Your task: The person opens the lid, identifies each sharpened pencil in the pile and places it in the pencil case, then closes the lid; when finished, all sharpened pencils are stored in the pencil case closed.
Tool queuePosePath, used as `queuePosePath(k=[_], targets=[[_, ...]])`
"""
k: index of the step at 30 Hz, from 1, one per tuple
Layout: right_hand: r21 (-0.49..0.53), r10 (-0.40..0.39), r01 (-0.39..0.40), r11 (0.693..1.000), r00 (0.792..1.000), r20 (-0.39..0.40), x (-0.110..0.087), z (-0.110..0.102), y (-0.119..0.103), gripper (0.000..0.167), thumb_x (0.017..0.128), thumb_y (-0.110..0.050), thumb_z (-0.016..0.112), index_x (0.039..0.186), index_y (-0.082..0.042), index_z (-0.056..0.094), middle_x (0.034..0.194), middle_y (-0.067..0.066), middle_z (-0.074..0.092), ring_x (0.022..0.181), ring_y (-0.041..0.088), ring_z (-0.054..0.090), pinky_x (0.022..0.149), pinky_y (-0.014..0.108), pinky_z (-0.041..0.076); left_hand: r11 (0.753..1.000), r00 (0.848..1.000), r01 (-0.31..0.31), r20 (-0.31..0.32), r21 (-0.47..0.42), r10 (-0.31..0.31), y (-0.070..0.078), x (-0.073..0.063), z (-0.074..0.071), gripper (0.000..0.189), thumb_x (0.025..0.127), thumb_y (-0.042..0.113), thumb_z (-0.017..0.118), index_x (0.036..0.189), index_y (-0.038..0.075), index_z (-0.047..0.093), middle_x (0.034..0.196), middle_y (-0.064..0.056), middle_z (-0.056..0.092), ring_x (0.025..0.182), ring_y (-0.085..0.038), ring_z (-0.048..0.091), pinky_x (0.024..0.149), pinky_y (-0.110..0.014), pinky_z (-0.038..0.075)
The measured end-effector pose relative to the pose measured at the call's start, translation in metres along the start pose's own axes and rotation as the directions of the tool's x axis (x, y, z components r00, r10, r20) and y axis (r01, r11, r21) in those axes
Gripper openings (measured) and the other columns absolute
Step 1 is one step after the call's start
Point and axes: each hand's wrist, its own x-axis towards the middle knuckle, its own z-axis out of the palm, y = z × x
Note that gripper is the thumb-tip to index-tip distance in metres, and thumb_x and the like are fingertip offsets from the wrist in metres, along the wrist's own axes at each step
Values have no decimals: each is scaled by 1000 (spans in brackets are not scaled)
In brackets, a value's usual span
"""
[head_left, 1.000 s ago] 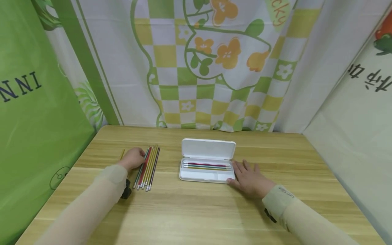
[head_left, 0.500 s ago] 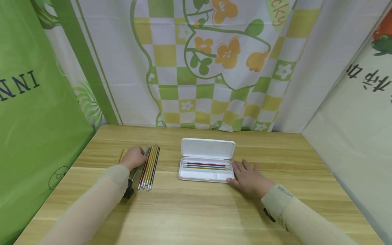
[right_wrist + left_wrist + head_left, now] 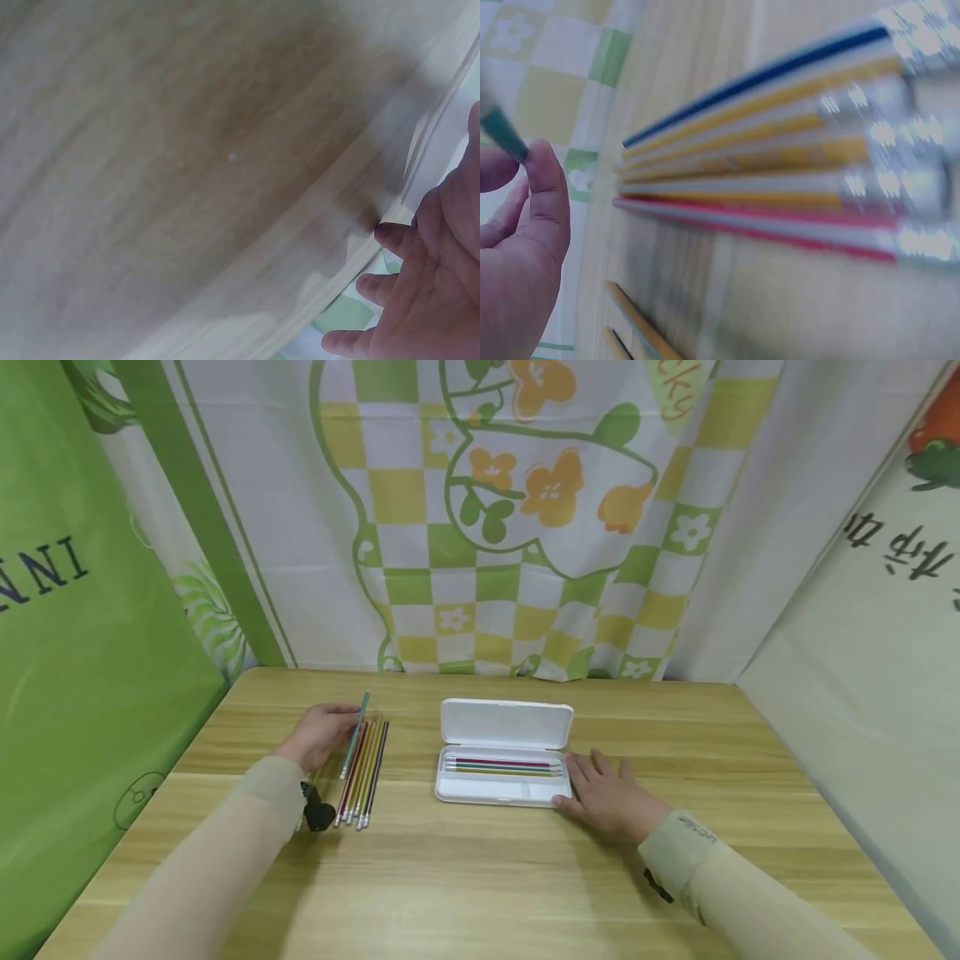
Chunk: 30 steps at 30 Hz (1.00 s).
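My left hand pinches a teal pencil between thumb and fingers, raised above the row of pencils. In the left wrist view, the pencil's teal end shows at the fingertips. Below it lie red, yellow and dark striped pencils side by side, eraser ends toward me. A white pencil case stands with its lid up at mid table. Red, teal and yellow pencils lie in its rear compartment. My right hand rests flat with spread fingers, thumb and fingertips at the case's right end.
Two more yellowish pencils lie apart from the row, partly under the left hand in the head view. The wooden table ends at a patterned curtain behind, with a green cloth on the left.
My left hand has drawn the teal pencil off the left side of the row and lifted it. The right hand and the case have stayed in place.
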Motion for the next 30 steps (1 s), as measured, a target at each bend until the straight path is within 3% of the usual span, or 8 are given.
queuePosePath(k=[4,8,15,23,26,30], targets=[[9,-10,10,1000,1000,-14,0,2,0,90,107,-64,30,160,8,20,166,24,23,149,55,15,112,79,9,993,999,-18,40,-114,23,3,4,2,47,109,2,43,151,-17,32,142,-32,48,113,-18,62,105,-29,48],[5,-8,8,1000,1000,-20,0,4,1,90,107,-64,30,160,8,21,166,24,24,149,55,15,112,79,8,981,996,-47,65,-190,60,6,5,9,48,108,-1,44,150,-20,29,126,-20,58,100,-10,63,97,-25,51],[-3,-6,6,1000,1000,-9,-1,1,1,90,106,-65,28,160,8,21,165,25,24,149,55,16,111,80,9,983,989,-117,71,-138,128,16,3,28,48,106,-6,46,149,-20,32,111,-8,60,94,-12,59,78,-20,51],[-16,6,-6,1000,1000,-6,0,-3,-3,84,108,-58,35,160,7,21,166,25,23,150,53,16,112,79,11,976,971,-141,170,-165,169,33,0,44,49,108,-3,43,153,-16,28,136,-19,47,106,-14,58,90,-22,51],[-30,-2,2,1000,1000,-11,-1,-3,-3,84,109,-57,35,159,9,22,166,26,21,150,53,15,113,78,9,971,960,-157,205,-180,193,37,1,51,49,107,-5,44,150,-20,28,131,-17,51,104,-14,60,91,-22,52],[-42,4,-4,999,1000,-6,-2,-4,-4,83,109,-57,35,159,9,22,166,28,19,151,52,14,114,77,6,961,944,-174,243,-214,225,40,1,62,47,103,-11,45,145,-26,30,113,-7,59,95,-12,62,88,-24,54]])
